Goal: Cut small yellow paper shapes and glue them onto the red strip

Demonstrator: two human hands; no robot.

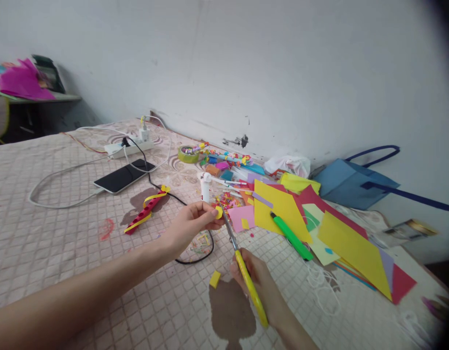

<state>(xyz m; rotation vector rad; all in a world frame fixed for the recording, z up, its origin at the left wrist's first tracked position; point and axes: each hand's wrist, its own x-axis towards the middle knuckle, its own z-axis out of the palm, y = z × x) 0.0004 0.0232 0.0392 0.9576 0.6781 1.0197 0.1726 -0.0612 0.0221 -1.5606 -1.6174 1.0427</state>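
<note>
My left hand (193, 221) is closed, pinching a small piece of yellow paper (219, 212) between thumb and fingertips. My right hand (257, 277) grips a pair of scissors (242, 267) with yellow handles. Their metal blades point up at the right edge of the yellow piece; I cannot tell whether they touch it. Just behind my left hand stands a white glue gun (205, 188), partly hidden, amid colourful paper scraps (228, 200). A small yellow paper rectangle (215, 279) lies on the cloth below. Left of my left hand lies a red stick (144, 214) wound with yellow ribbon.
Sheets of coloured paper (275, 206) and a green utility knife (292, 236) lie to the right, near white string (321, 282). A blue bag (350, 182) leans against the wall. A phone (124, 176) charges from a power strip (128, 148); a black cable (212, 245) crosses the cloth.
</note>
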